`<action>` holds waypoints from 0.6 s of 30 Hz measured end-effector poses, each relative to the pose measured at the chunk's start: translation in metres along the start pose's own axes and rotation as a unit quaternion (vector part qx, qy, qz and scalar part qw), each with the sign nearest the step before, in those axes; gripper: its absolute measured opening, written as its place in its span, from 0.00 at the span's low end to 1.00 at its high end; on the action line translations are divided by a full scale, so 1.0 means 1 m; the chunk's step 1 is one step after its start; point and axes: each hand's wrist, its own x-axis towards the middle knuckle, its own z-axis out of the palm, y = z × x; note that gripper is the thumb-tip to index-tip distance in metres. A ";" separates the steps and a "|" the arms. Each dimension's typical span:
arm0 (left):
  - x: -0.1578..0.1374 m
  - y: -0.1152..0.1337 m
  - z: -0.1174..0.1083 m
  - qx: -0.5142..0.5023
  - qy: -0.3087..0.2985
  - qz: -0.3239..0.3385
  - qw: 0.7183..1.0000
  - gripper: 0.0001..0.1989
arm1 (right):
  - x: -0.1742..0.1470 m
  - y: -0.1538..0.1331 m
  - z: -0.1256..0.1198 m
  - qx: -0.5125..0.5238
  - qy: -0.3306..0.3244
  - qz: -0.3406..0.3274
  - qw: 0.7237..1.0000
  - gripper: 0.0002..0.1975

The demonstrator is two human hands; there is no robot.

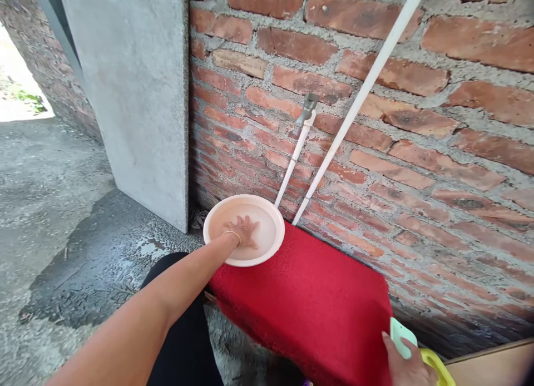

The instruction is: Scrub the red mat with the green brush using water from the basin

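My left hand (pixel 244 233), a thin bangle at its wrist, is in the cloudy water of a pale pink basin (pixel 277 244). Its fingers are spread and hold nothing. The basin stands at the far left end of a red cloth-covered bench (pixel 317 286). At the lower right, my right hand (pixel 409 369) is closed on a mint-green flat piece (pixel 403 337) with rounded corners; its kind cannot be made out. A yellow curved piece (pixel 438 366), like a handle, shows just right of that hand, partly hidden by it.
A brick wall (pixel 375 169) rises behind the bench. Two white pipes run down it, the shorter one (pixel 297 152) topped by a grey fitting (pixel 307 109). A grey slab (pixel 142 97) leans at the left. The concrete floor (pixel 83 252) is wet below it.
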 end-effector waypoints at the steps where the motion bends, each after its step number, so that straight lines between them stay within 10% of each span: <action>1: -0.002 0.000 -0.001 -0.005 0.001 0.003 1.000 0.54 | -0.004 -0.009 -0.002 0.003 -0.005 0.013 1.000 0.40; 11: -0.014 0.005 -0.010 0.007 -0.007 -0.002 1.000 0.54 | -0.133 -0.234 0.050 0.090 -0.098 -0.386 0.913 0.18; 14: -0.012 0.004 -0.008 0.019 -0.014 -0.004 1.000 0.54 | -0.142 -0.248 0.053 0.067 -0.111 -0.409 0.903 0.17; 18: -0.010 0.001 -0.007 0.028 -0.018 -0.002 0.999 0.53 | -0.095 -0.197 0.048 0.059 -0.097 -0.318 0.941 0.20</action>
